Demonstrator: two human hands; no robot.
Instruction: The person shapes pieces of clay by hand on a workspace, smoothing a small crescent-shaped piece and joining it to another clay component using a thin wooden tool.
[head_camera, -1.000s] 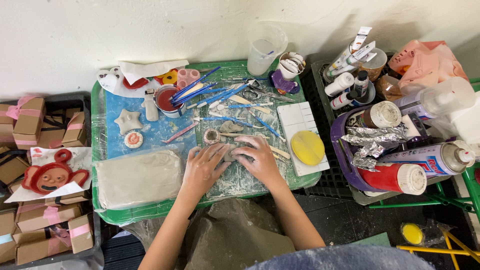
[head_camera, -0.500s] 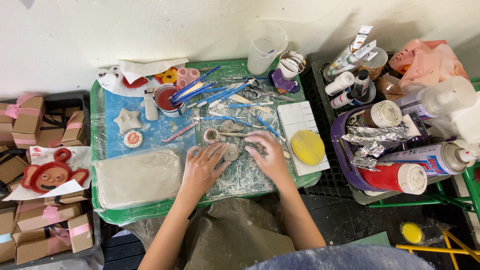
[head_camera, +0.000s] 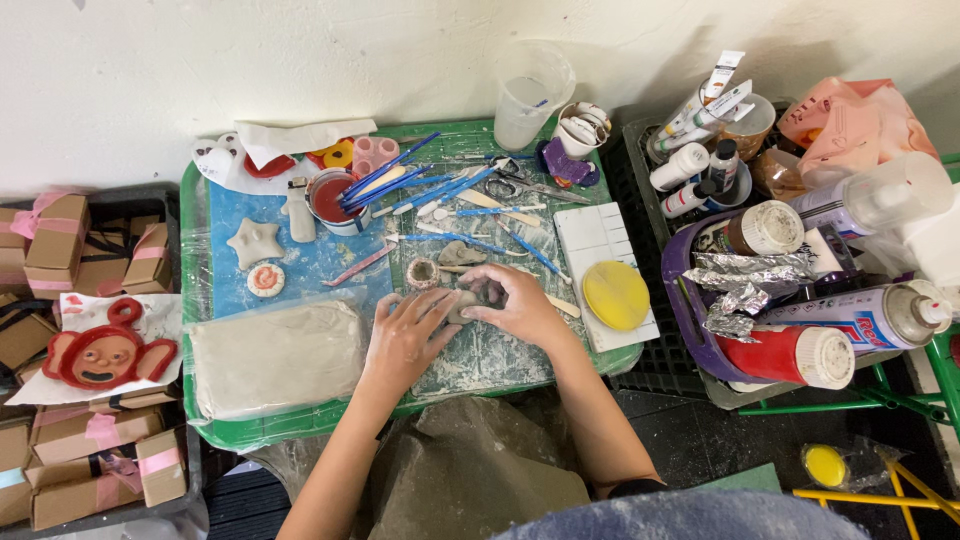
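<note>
On the tray (head_camera: 215, 440), both hands (fingers curled) pinch clay (head_camera: 466, 300).

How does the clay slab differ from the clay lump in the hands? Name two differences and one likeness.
The clay slab is large, flat and rectangular; the clay lump is small and rounded. The slab lies untouched under plastic wrap, while the left hand and right hand press the lump between them. Both are grey.
</note>
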